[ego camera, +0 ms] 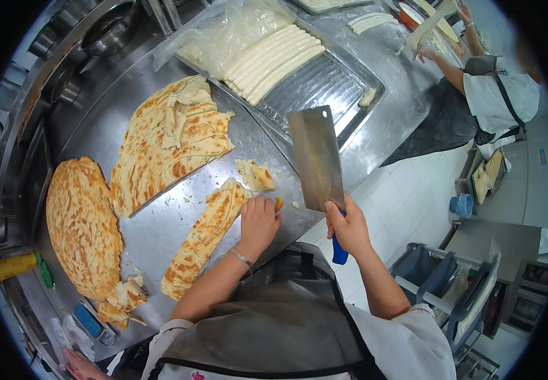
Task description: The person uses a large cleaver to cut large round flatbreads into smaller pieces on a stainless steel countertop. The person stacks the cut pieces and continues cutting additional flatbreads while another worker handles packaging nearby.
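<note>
My right hand (pixel 351 228) grips the blue handle of a cleaver (pixel 319 159), its broad blade pointing away from me above the table's near edge. Curled over the far end of a browned flatbread strip (pixel 202 240) is my left hand (pixel 259 223); a small browned bit shows by its fingertips. Just beyond lies a loose flatbread piece (pixel 256 175). A large cut flatbread (pixel 164 147) rests farther off with torn layers on top. To its left is another big browned flatbread (pixel 84 228), with broken pieces (pixel 122 299) at its near end.
A metal tray (pixel 316 90) holds several dough strips (pixel 274 59), partly under plastic film (pixel 226 28). At upper right a co-worker (pixel 497 90) stretches dough. A digital scale (pixel 94 323) and another person's hand (pixel 84 365) are lower left. A cart with grey bins (pixel 435 275) stands right.
</note>
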Motion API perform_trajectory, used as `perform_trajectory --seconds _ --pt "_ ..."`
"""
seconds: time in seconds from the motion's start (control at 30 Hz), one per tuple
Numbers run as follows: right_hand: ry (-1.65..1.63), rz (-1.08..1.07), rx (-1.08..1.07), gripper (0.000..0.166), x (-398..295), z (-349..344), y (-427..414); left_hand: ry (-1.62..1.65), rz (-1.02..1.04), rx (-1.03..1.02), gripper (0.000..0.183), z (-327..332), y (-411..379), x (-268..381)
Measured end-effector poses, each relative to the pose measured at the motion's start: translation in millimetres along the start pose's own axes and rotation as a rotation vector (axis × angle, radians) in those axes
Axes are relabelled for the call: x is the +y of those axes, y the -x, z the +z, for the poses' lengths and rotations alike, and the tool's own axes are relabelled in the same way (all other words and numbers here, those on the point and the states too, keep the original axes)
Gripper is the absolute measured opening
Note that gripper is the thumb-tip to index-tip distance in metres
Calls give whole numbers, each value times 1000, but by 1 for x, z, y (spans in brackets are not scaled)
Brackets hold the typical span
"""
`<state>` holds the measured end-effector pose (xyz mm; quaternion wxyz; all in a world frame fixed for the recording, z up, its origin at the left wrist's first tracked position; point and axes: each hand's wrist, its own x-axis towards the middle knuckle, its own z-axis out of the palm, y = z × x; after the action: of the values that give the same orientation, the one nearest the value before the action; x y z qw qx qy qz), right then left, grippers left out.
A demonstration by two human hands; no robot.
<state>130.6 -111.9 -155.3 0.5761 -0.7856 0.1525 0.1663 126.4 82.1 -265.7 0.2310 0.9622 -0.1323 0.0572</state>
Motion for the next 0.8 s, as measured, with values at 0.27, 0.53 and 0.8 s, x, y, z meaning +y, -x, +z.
perform_trajectory --seconds 0.27,0.53,0.8 --pt "-66 24 -81 17 19 -6 7 85 -14 103 16 11 3 -8" --pt "4 32 -146 25 23 18 3 262 279 530 24 -222 24 22" --pt "671 -545 -187 32 24 63 13 828 570 686 24 -317 69 69"
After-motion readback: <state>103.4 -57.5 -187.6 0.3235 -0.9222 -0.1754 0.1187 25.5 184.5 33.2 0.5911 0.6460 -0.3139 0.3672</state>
